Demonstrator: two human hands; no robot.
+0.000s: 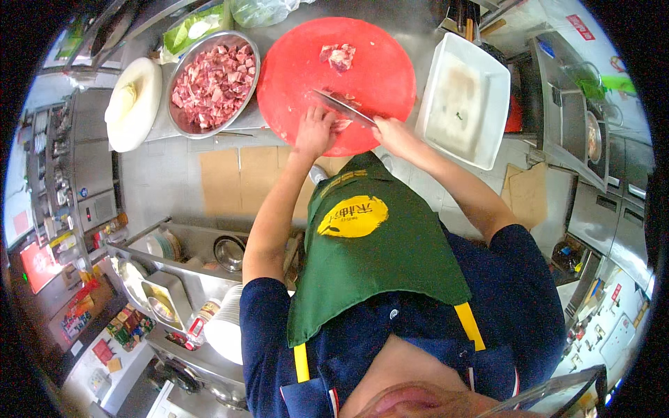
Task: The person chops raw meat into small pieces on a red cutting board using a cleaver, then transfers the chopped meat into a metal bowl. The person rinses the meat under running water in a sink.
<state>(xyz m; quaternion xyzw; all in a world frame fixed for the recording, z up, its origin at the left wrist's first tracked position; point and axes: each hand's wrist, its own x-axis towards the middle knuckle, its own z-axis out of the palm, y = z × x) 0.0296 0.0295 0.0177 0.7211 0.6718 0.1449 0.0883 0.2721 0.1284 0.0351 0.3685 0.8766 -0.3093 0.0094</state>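
Observation:
On a round red cutting board [285, 68], my right hand [391, 135] is closed around the handle of a kitchen knife [342, 106], whose blade points up and to the left. My left hand [316, 130] presses down on a piece of raw meat [342, 124] at the near side of the board, its fingertips close to the blade. More meat lies under and beside the blade, partly hidden. Farther back on the board sits a small heap of cut raw meat [338, 56]. A metal bowl [256, 78] full of meat chunks [214, 86] stands left of the board.
Right of the board is a white plastic bin [427, 104] with a green scrap inside. A white oval board [149, 99] carrying a pale yellow item lies left of the bowl. Leafy greens [193, 31] and a clear plastic bag [266, 10] are at the back. Flattened cardboard [225, 180] covers some floor.

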